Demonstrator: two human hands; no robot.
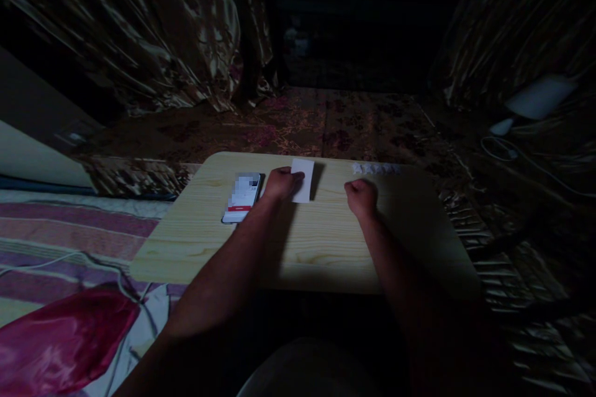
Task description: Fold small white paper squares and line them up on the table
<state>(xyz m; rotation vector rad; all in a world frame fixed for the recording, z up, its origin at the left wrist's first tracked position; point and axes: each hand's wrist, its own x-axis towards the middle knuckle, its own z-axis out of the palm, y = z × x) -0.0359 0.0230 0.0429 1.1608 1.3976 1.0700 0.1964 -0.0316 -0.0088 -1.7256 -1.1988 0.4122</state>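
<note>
My left hand (280, 185) is closed on a small white rectangular piece of paper (302, 189), with the thumb pressed on its front face. The sheet is held up over the wooden table and casts a shadow to its right. To the right, my right hand (362, 197) is closed with its fingers curled; anything inside it is hidden. Just beyond that hand, several small white star-like pieces (376, 169) lie in a row near the far edge. A phone (242, 198) with a lit screen lies left of my left hand.
The pale wooden table (186, 236) has rounded corners. Striped bedding (69, 223), a shiny magenta cloth or bag (69, 341) and white cables lie to the left. Patterned curtains hang behind. A white lamp-like object (540, 98) with a cord stands at right.
</note>
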